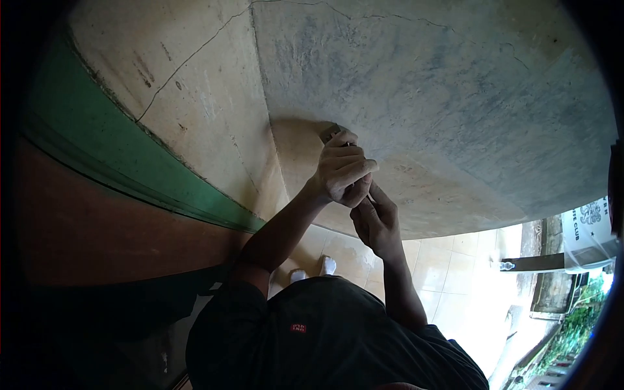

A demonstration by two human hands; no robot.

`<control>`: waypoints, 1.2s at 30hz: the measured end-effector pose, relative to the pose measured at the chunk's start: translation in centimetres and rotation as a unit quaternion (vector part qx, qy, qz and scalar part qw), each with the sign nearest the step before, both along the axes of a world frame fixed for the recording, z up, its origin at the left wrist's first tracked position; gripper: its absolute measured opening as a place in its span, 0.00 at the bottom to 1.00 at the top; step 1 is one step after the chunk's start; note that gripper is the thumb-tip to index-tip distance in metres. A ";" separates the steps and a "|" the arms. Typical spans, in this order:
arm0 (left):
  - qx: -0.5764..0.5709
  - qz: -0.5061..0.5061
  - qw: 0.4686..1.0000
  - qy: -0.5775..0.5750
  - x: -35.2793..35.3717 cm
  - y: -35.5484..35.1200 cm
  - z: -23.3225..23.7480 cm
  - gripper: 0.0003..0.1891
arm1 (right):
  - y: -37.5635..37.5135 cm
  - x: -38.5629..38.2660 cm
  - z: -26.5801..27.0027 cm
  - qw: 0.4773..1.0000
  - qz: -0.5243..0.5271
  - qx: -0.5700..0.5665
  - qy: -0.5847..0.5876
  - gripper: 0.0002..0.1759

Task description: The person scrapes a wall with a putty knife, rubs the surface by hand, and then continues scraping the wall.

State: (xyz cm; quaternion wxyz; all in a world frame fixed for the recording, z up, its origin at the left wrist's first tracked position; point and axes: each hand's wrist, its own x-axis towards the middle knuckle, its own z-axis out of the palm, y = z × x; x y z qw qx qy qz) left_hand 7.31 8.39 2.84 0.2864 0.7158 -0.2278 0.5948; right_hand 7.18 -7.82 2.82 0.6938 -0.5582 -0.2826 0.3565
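Both my hands are closed round one scraper [330, 133], a flat-bladed tool whose grey blade end meets the wall [416, 84]. My left hand [344, 170], pale with dust, wraps the part near the blade. Lower down, my right hand [377, 224] grips what looks like the handle end; most of the handle is hidden by my fingers. Around and right of the blade, the wall surface is mottled grey and rough. Below the blade it shows a smoother, tan patch.
A wall corner runs just left of my hands, with a cracked beige wall [201, 97] and a green band [117, 143] beyond. My feet [327, 265] stand on a tiled floor [432, 270]. At right hang a printed white banner [588, 227] and a bright opening outdoors.
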 end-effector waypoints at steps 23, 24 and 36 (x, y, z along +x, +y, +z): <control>-0.072 -0.075 0.993 -0.064 0.2 1.2 1.4 0.06 | 1.9 -2.0 3.0 0.997 -0.047 -0.014 -0.057 0.25; -0.085 -0.070 0.992 -0.055 0.0 1.2 1.5 0.07 | 1.5 -1.8 3.0 0.998 -0.046 -0.011 -0.052 0.25; -0.073 -0.044 0.995 -0.058 0.3 -0.2 1.6 0.09 | -0.1 -0.4 4.2 0.999 0.021 -0.026 -0.012 0.26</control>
